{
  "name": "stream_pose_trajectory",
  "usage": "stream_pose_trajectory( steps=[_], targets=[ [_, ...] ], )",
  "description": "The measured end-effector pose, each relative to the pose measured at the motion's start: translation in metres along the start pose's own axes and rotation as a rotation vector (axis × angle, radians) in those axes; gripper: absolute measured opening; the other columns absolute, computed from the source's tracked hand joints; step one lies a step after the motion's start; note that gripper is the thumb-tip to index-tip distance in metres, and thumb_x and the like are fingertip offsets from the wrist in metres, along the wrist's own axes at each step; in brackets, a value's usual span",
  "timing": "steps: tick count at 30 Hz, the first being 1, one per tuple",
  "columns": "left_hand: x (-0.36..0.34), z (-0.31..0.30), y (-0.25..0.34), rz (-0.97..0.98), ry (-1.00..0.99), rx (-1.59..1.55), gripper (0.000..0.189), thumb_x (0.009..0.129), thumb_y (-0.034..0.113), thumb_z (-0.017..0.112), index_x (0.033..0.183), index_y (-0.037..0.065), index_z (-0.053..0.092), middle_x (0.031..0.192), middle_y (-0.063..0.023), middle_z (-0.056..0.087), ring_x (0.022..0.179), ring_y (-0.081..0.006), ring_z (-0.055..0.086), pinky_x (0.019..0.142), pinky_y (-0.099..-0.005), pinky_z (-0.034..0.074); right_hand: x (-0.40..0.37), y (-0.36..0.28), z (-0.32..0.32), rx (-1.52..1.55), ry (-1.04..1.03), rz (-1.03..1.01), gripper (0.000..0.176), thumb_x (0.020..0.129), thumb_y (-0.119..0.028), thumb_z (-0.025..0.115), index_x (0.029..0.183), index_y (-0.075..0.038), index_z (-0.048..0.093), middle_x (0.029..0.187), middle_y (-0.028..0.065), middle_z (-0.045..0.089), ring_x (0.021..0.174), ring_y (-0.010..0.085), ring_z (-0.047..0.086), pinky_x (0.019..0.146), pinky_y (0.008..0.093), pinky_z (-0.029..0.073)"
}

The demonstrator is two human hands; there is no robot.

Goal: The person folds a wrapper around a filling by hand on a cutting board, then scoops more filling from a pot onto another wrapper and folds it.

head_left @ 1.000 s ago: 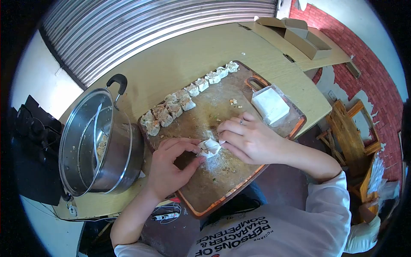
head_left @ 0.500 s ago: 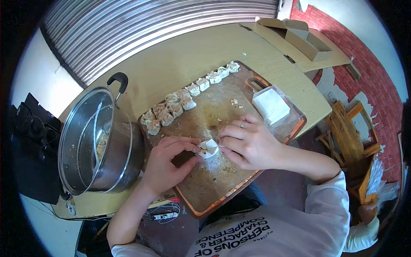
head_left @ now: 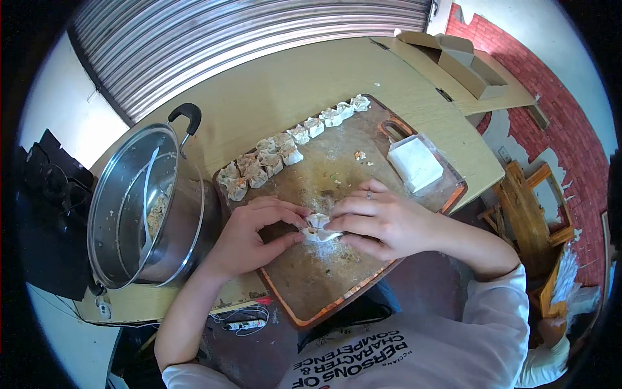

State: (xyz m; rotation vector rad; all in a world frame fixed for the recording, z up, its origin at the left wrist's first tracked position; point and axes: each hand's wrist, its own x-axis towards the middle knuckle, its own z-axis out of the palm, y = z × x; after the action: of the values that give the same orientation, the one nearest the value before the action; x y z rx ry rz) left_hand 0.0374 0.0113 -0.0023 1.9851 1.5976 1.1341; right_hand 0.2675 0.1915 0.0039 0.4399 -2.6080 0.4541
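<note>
Between my two hands, a white wrapper with its edges folded up [head_left: 319,228] rests on the floury brown board [head_left: 311,285]. My left hand [head_left: 262,235] pinches its left edge between thumb and fingers. At its right edge, my right hand [head_left: 379,222] grips the wrapper with bent fingertips. Several filled dumplings [head_left: 269,157] form a line along the board's far left edge, doubled up at the near end. A stack of white wrappers [head_left: 415,163] in clear plastic lies on the board's right part. Small crumbs of filling [head_left: 360,155] are scattered near the middle.
A large steel pot [head_left: 188,220] with filling and a white utensil inside stands left of the board. An open cardboard box [head_left: 473,72] sits at the far right of the table [head_left: 259,84]. Another person's hand [head_left: 552,330] shows at the lower right, by wooden furniture [head_left: 528,207].
The wrapper's right side has opened wider and flatter under my right fingertips. My left hand still holds its left edge. The whole view has shifted slightly.
</note>
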Motion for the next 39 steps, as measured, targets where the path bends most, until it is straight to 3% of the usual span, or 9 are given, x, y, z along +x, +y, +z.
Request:
stream_pose_trajectory(
  steps=[9, 16, 22, 25, 34, 39],
  targets=[
    [0.000, 0.001, 0.000, -0.020, -0.004, -0.039, 0.023, 0.079, 0.003, 0.084, 0.101, 0.006, 0.077, 0.115, -0.0097, 0.078, 0.108, -0.0258, 0.073, 0.101, -0.0409, 0.053, 0.004, 0.013, 0.000, -0.325, -0.066, -0.297, 0.025, 0.083, -0.018, 0.074, 0.104, -0.006, 0.074, 0.106, 0.0049, 0.064, 0.102, 0.0204, 0.066, 0.101, 0.0414, 0.044],
    [-0.001, 0.003, -0.002, -0.002, 0.014, -0.044, 0.021, 0.083, 0.007, 0.083, 0.102, 0.006, 0.076, 0.114, -0.0088, 0.077, 0.106, -0.0258, 0.072, 0.096, -0.0390, 0.055, 0.010, 0.007, -0.009, -0.268, -0.091, -0.249, 0.027, 0.084, -0.017, 0.076, 0.109, -0.005, 0.075, 0.108, 0.0059, 0.068, 0.098, 0.0198, 0.067, 0.097, 0.0422, 0.048],
    [-0.001, 0.003, -0.005, 0.017, 0.013, -0.020, 0.021, 0.083, 0.006, 0.083, 0.103, 0.006, 0.076, 0.113, -0.0086, 0.077, 0.105, -0.0258, 0.072, 0.095, -0.0380, 0.055, 0.008, 0.016, -0.016, -0.178, -0.122, -0.213, 0.024, 0.084, -0.018, 0.072, 0.106, -0.008, 0.070, 0.105, 0.0052, 0.063, 0.102, 0.0227, 0.064, 0.101, 0.0431, 0.043],
    [-0.001, 0.004, -0.005, 0.023, 0.017, -0.026, 0.021, 0.083, 0.007, 0.083, 0.103, 0.006, 0.076, 0.113, -0.0087, 0.078, 0.105, -0.0259, 0.072, 0.095, -0.0381, 0.055, 0.008, 0.015, -0.017, -0.227, -0.113, -0.261, 0.014, 0.085, -0.016, 0.076, 0.096, -0.007, 0.074, 0.113, 0.0060, 0.069, 0.098, 0.0216, 0.065, 0.095, 0.0423, 0.047],
    [-0.003, 0.004, -0.006, 0.008, 0.008, -0.038, 0.024, 0.081, 0.002, 0.083, 0.103, 0.007, 0.075, 0.115, -0.0094, 0.077, 0.108, -0.0250, 0.072, 0.098, -0.0390, 0.054, 0.001, 0.005, -0.006, -0.290, -0.002, -0.208, 0.015, 0.081, -0.014, 0.080, 0.091, -0.007, 0.073, 0.112, 0.0048, 0.069, 0.092, 0.0207, 0.065, 0.089, 0.0460, 0.048],
    [-0.004, 0.005, 0.001, 0.009, 0.046, 0.047, 0.030, 0.083, 0.002, 0.081, 0.111, 0.008, 0.075, 0.117, -0.0078, 0.075, 0.109, -0.0267, 0.070, 0.098, -0.0396, 0.052, 0.004, 0.001, -0.003, -0.312, 0.043, -0.168, 0.012, 0.081, -0.011, 0.077, 0.090, -0.006, 0.071, 0.110, 0.0047, 0.068, 0.088, 0.0200, 0.064, 0.089, 0.0435, 0.047]
  ],
)
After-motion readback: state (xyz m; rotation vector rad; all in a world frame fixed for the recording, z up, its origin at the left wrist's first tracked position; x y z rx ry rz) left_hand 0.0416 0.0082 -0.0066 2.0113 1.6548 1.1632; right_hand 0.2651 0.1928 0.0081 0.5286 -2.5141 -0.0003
